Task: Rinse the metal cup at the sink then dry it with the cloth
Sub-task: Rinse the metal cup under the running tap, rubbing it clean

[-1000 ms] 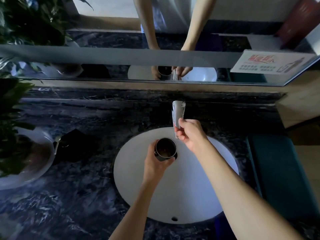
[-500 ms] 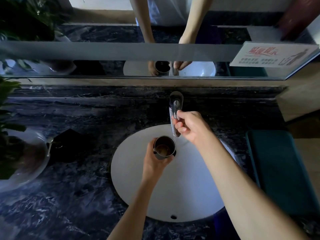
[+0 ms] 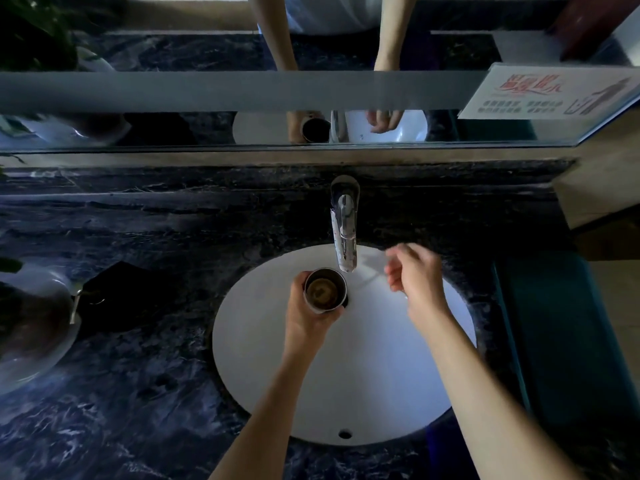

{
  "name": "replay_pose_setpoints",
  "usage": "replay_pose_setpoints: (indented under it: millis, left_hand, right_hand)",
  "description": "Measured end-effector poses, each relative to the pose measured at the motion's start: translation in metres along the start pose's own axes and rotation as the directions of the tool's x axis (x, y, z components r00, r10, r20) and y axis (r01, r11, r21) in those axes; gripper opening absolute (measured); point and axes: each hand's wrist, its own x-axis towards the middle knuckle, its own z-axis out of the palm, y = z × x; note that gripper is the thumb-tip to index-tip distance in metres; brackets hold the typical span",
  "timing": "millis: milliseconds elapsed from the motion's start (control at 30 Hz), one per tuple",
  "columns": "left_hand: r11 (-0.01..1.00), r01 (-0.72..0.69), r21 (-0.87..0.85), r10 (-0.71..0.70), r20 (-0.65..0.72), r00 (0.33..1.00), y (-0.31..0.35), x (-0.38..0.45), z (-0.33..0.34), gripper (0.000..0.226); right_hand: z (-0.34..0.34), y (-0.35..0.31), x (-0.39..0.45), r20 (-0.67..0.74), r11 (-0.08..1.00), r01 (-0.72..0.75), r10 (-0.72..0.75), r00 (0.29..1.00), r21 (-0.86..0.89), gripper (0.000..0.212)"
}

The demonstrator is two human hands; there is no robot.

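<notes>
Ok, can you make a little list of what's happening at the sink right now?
left hand: grips the metal cup
cup position: upright, over the sink, just beside the faucet spout
cup inside: brownish, unclear if water
right hand: blurred, beside the faucet, holding nothing
water stream: cannot tell
cloth: not seen

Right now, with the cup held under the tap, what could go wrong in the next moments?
1. The left hand grips the cup a little to the left of the tap spout, so water may miss it and splash off the rim.
2. The cup seems to hold brownish liquid; filling it fast could spill this into the white sink.
3. The right hand is blurred and holds nothing, so one wet hand alone keeps the cup from slipping.
</notes>
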Motion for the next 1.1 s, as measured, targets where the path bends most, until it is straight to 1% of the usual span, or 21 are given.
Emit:
replay_pose_setpoints:
  millis: [67,133,233,300,433,567,667,767,867,967,1100]
  left_hand:
    - [1.0,0.0,-0.011,0.0,0.01,1.0,0.0,0.005,0.004,0.068]
    - [1.0,-0.002,-0.019,0.003,0.028,1.0,0.0,0.009,0.009,0.067]
    - [1.0,-0.003,-0.007,0.003,0.058,0.998,-0.001,0.014,0.016,0.065]
    - [1.0,-0.006,0.0,0.006,0.066,0.998,-0.004,0.016,0.019,0.07]
    - [1.0,-0.005,-0.025,0.007,0.076,0.997,-0.012,0.019,0.024,0.07]
    - [0.999,0.015,-0.046,-0.011,0.077,0.997,-0.015,0.02,0.026,0.081]
    - [0.998,0.022,-0.054,-0.018,0.08,0.997,-0.018,0.019,0.026,0.073]
    - [0.996,0.04,-0.076,-0.033,0.082,0.996,-0.018,0.015,0.026,0.068]
    - [0.994,0.046,-0.095,-0.038,0.087,0.995,-0.017,0.012,0.027,0.065]
    - [0.993,0.054,-0.107,-0.044,0.094,0.995,-0.016,0.011,0.027,0.066]
    - [0.989,0.062,-0.136,-0.047,0.106,0.993,-0.014,0.01,0.028,0.065]
  right_hand:
    - [-0.007,0.027,0.002,-0.002,0.996,-0.082,0.082,0.997,-0.027,0.019]
    - [-0.008,0.048,0.004,0.02,0.987,-0.158,0.159,0.987,-0.038,0.021]
    - [-0.001,0.065,0.005,0.067,0.977,-0.214,0.215,0.974,-0.014,0.022]
    - [0.005,0.069,0.004,0.096,0.974,-0.225,0.224,0.97,-0.001,0.022]
    - [0.016,0.073,0.002,0.176,0.973,-0.229,0.229,0.957,-0.018,0.023]
    - [0.021,0.076,-0.002,0.222,0.968,-0.253,0.246,0.944,0.003,0.021]
    - [0.022,0.081,-0.001,0.265,0.958,-0.287,0.276,0.924,0.003,0.025]
    - [0.02,0.088,0.001,0.337,0.941,-0.337,0.314,0.888,0.011,0.035]
    - [0.016,0.094,0.002,0.391,0.938,-0.344,0.301,0.87,0.043,0.036]
    - [0.014,0.097,0.002,0.397,0.943,-0.328,0.281,0.874,0.055,0.034]
    - [0.016,0.1,0.003,0.345,0.937,-0.331,0.276,0.897,0.11,0.031]
